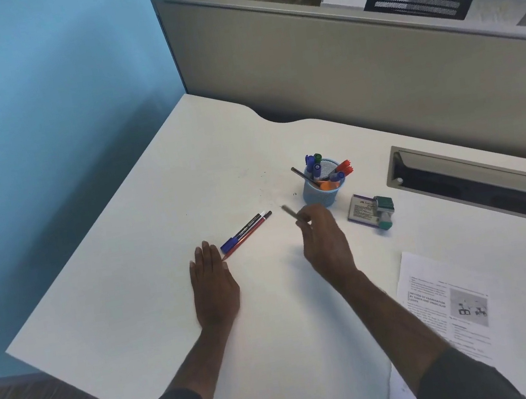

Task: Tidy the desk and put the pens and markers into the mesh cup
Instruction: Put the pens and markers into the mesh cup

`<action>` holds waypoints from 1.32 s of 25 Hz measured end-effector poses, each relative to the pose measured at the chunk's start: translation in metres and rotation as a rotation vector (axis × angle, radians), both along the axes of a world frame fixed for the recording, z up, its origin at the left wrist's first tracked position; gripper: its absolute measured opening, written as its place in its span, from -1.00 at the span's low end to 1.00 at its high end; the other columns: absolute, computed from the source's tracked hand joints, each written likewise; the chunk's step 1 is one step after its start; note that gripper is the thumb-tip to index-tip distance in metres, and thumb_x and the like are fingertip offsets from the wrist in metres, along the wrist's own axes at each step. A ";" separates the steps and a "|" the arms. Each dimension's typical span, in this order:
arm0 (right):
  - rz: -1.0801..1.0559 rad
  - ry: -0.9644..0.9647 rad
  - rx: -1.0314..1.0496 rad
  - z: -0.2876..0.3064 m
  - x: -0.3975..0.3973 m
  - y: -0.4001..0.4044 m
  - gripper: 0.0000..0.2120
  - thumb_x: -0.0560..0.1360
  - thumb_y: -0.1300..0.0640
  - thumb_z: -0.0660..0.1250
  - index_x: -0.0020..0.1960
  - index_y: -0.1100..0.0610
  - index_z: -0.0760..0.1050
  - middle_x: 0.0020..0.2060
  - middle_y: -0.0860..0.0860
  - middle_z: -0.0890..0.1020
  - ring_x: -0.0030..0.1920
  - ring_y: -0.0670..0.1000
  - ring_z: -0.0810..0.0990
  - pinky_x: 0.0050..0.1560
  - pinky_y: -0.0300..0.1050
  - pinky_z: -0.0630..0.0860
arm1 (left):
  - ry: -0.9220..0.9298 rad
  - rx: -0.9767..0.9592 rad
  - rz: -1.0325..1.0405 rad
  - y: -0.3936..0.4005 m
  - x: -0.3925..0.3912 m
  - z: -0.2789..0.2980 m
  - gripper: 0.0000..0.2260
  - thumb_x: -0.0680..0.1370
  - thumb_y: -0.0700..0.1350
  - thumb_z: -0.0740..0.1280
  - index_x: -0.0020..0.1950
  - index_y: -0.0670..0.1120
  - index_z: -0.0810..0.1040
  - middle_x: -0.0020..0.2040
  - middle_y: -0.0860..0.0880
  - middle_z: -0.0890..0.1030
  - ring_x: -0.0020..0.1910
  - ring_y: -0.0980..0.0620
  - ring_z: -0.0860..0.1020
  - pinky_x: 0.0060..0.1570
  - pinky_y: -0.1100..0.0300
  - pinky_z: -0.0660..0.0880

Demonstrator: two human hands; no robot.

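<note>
A light blue mesh cup stands on the white desk and holds several pens and markers with blue, green, red and orange caps. My right hand hovers just in front of the cup, its fingers shut on a grey pen that points up and to the left, blurred. A blue-capped marker and a red pencil lie side by side on the desk. My left hand rests flat, palm down, its fingertips touching the pencil's near end.
A small purple-edged box with a green stapler against it sits right of the cup. A printed sheet lies at the right front. A cable slot runs along the back, under a grey partition.
</note>
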State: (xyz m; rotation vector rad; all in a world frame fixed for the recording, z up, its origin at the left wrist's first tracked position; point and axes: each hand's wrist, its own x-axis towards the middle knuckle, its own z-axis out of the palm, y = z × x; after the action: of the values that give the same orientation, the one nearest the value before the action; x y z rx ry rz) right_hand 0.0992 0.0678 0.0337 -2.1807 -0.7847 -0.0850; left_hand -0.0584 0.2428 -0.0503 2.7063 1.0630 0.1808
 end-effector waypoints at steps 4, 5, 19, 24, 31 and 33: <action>-0.083 -0.011 0.128 0.022 0.030 -0.010 -0.77 0.60 0.20 0.25 0.24 0.07 0.38 0.07 -0.01 0.56 -0.03 -0.05 0.52 -0.06 -0.21 0.48 | 0.005 -0.005 0.004 0.000 0.000 -0.001 -0.57 0.67 -0.16 0.06 0.55 -0.23 0.23 0.58 -0.18 0.22 0.58 -0.14 0.15 0.54 -0.10 0.15; -0.087 -0.043 0.171 0.030 0.038 -0.011 -0.77 0.60 0.22 0.24 0.25 0.10 0.40 0.07 -0.01 0.55 -0.03 -0.06 0.52 -0.03 -0.22 0.49 | 0.005 -0.005 0.005 0.001 0.000 -0.001 -0.57 0.67 -0.16 0.05 0.55 -0.23 0.23 0.58 -0.17 0.22 0.58 -0.14 0.15 0.54 -0.10 0.15; -0.233 0.037 0.291 0.060 0.083 -0.005 -0.86 0.60 0.05 0.27 0.11 0.07 0.45 -0.08 -0.13 0.62 -0.13 -0.07 0.64 -0.12 -0.04 0.63 | -0.031 -0.001 0.005 0.002 0.001 -0.002 -0.58 0.67 -0.16 0.01 0.53 -0.23 0.27 0.57 -0.18 0.26 0.57 -0.15 0.18 0.53 -0.10 0.18; -0.220 0.082 0.190 0.044 0.079 -0.003 -0.88 0.59 0.12 0.29 0.11 0.11 0.49 -0.08 -0.09 0.66 -0.13 -0.12 0.62 -0.10 -0.10 0.60 | -0.016 -0.002 0.007 0.002 0.000 -0.002 -0.58 0.67 -0.16 0.05 0.53 -0.23 0.26 0.57 -0.18 0.25 0.58 -0.14 0.17 0.54 -0.10 0.16; -0.221 0.163 0.055 0.027 0.076 -0.001 -0.88 0.57 0.15 0.31 0.11 0.07 0.48 0.01 0.02 0.71 -0.04 0.05 0.68 -0.08 -0.06 0.59 | -0.012 0.000 0.008 0.001 0.000 0.000 -0.57 0.68 -0.16 0.04 0.54 -0.23 0.25 0.57 -0.18 0.24 0.58 -0.14 0.16 0.54 -0.09 0.15; -0.220 0.190 0.044 0.025 0.075 -0.002 -0.89 0.57 0.17 0.31 0.09 0.06 0.49 0.01 0.01 0.70 -0.03 0.04 0.67 -0.04 -0.02 0.61 | -0.008 0.001 0.010 0.001 0.000 0.000 -0.57 0.68 -0.15 0.03 0.54 -0.23 0.26 0.57 -0.18 0.24 0.58 -0.13 0.16 0.54 -0.09 0.15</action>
State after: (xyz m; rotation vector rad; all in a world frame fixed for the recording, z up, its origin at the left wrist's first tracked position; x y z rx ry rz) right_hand 0.1738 0.0661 0.0584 -2.1885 -0.4319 -0.0053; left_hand -0.0584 0.2435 -0.0499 2.6992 1.0752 0.1944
